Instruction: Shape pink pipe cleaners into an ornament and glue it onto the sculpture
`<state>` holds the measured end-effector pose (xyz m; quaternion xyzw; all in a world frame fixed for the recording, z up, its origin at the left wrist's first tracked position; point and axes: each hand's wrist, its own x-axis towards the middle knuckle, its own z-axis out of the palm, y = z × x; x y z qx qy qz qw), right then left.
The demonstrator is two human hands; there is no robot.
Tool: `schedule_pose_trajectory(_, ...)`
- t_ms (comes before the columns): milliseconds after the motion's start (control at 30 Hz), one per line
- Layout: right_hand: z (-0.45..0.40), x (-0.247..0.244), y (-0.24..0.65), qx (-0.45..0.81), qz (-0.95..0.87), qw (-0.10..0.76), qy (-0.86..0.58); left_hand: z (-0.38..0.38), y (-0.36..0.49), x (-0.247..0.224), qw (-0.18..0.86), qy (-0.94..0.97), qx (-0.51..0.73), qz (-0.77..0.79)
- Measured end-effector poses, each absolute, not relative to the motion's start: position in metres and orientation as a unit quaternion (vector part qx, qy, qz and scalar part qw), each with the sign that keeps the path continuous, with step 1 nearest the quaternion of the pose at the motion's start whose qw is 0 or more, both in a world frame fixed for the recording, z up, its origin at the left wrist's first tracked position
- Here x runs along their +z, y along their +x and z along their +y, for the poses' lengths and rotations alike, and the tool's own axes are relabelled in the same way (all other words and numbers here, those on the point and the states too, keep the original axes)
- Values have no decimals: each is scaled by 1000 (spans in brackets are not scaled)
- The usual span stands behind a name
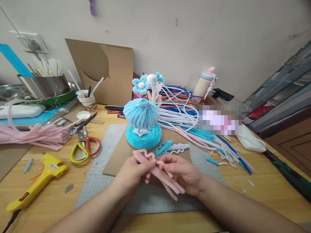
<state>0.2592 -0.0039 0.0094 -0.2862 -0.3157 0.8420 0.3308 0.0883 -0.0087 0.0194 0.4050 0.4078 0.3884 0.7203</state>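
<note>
Pale pink pipe cleaners [167,181] lie bundled between my two hands, one of them bent into a zigzag. My left hand [136,170] is closed around the bundle, thumb on top. With thumb and fingers, my right hand [182,171] pinches a pink strand near the zigzag end. Just beyond them rest zigzag-bent blue pipe cleaners [164,148] and white ones [179,148] on a cardboard piece [114,161]. Behind stands a blue pipe-cleaner lamp [141,113] with a pleated body, a round base and a flower on top.
A yellow glue gun [41,181] and scissors [84,147] lie to the left, near a pink pipe-cleaner bunch [36,134]. Many coloured pipe cleaners [175,111] spread at the back right. A grey cutting mat [92,184] lies beneath the cardboard. A bottle [204,84] stands by the wall.
</note>
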Motion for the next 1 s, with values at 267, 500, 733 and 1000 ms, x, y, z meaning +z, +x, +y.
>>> schedule_pose_trajectory(267, -4, 7, 257, 835, -303, 364, -279, -9, 88, 20, 709, 413, 397, 411)
schedule_pose_trajectory(500, -5, 3, 256, 829, -294, 373, -294, -10, 90, 20, 694, 431, 382, 431)
schedule_pose_trajectory(733, -6, 4, 255, 836, -277, 370, -296, -11, 90, 20, 691, 429, 382, 439)
schedule_pose_trajectory(1000, -5, 11, 254, 809, -323, 360, -335, -9, 90, 18, 676, 449, 374, 449)
